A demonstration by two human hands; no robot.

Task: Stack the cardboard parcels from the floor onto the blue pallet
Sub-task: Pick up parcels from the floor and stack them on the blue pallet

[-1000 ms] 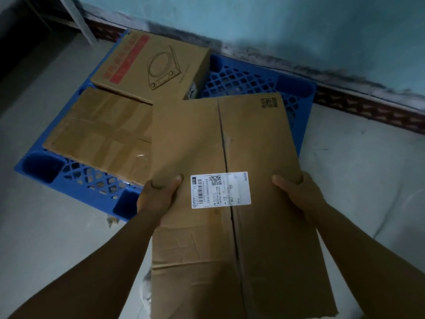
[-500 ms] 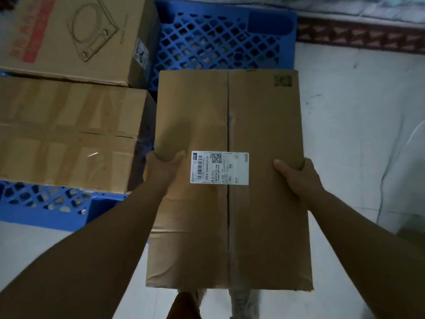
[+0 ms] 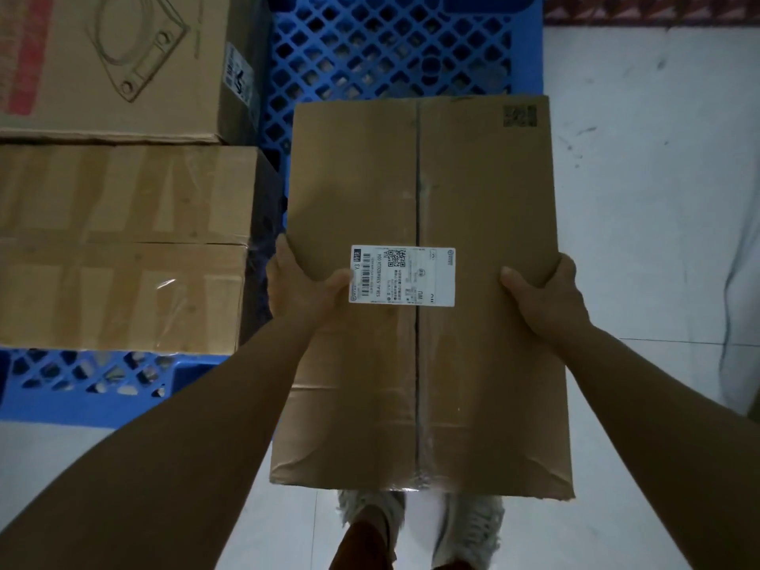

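I hold a long flat cardboard parcel [image 3: 473,191] with a white shipping label in the air, its far half over the right side of the blue pallet [image 3: 386,55]. My left hand [image 3: 306,292] grips its left edge and my right hand [image 3: 543,298] grips its right edge, thumbs on top. Two parcels lie on the pallet's left part: a taped plain parcel [image 3: 119,244] in front and a printed parcel [image 3: 111,63] with a red stripe behind it.
The pallet's open lattice shows at the back right and along its front edge [image 3: 94,384]. Pale floor [image 3: 658,178] lies to the right, with a patterned skirting strip [image 3: 654,10] at the wall. My two shoes [image 3: 419,524] show under the parcel.
My view has closed in on the pallet and tipped downwards. The held parcel has travelled forward and now hangs over the pallet's right side, beside the taped parcel.
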